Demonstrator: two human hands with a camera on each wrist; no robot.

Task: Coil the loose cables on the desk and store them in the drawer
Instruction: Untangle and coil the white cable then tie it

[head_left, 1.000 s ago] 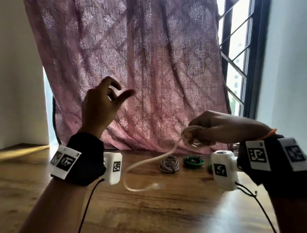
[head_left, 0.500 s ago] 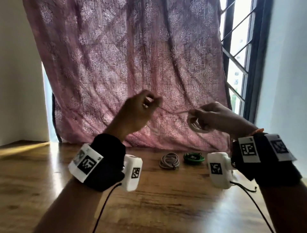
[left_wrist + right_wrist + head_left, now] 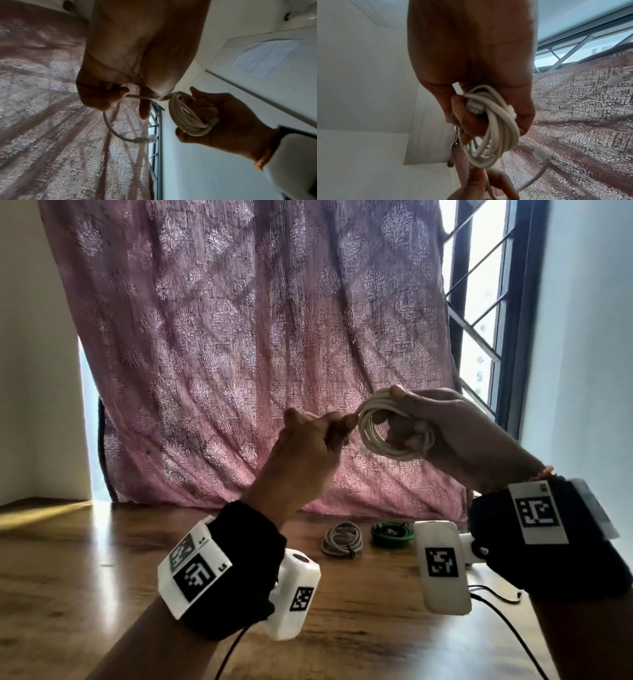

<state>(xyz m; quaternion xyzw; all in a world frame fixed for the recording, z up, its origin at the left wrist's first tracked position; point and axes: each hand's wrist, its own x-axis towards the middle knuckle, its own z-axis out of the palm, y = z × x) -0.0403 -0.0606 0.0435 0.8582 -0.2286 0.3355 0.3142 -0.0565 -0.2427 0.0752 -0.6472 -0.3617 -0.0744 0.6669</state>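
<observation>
A white cable point(image 3: 376, 436) is wound into a coil of several loops, held up in front of the curtain. My right hand point(image 3: 442, 436) grips the coil point(image 3: 489, 129), fingers curled through its loops. My left hand point(image 3: 315, 436) pinches the cable's free end point(image 3: 137, 96) right beside the coil. The short loose tail hangs below that hand and ends in a clear plug point(image 3: 151, 139). Two coiled cables lie on the wooden desk point(image 3: 102, 577): a grey one point(image 3: 340, 539) and a green one point(image 3: 390, 532). No drawer is in view.
A pink patterned curtain point(image 3: 257, 337) hangs behind the desk. A barred window point(image 3: 479, 302) stands at the right, next to a pale wall. Thin black wires point(image 3: 493, 597) run from the wrist cameras across the desk.
The loose white cable that hung down to the desk has been wound up into the coil. My left hand went from open and raised to pinching the cable end, then moved close to the coil.
</observation>
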